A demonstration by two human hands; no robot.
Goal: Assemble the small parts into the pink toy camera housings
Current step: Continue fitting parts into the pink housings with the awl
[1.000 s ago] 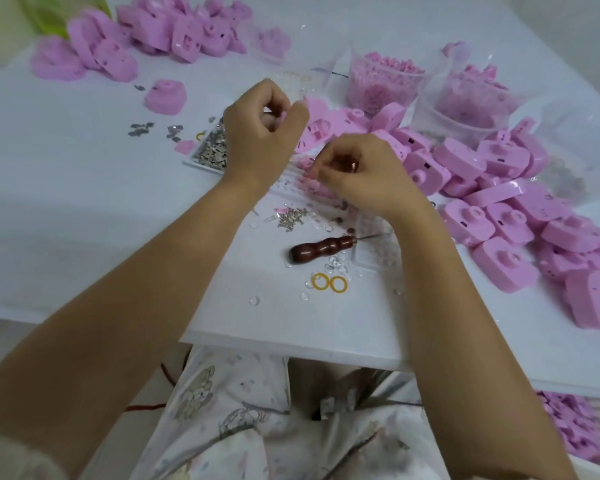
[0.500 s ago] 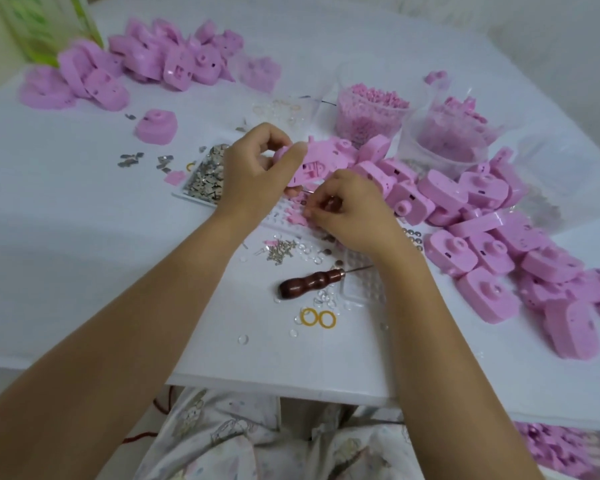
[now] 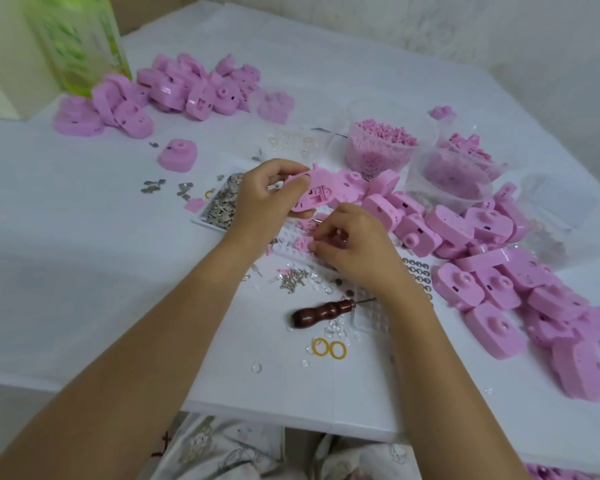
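left hand (image 3: 267,199): fingers curled round pink housing (image 3: 317,194), held above white tray (image 3: 293,242) | right hand (image 3: 352,247): pinching small pink part (image 3: 303,243) at the tray, looks like | awl (image 3: 321,311) near right wrist

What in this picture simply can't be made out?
Head view, all of it:
- Whether the right hand holds a part: its own curled fingers hide it.
- Part of the housing: the left hand grips over it.
- The green box: blurred, cut off by the top edge.
- The metal bits: too small to identify.
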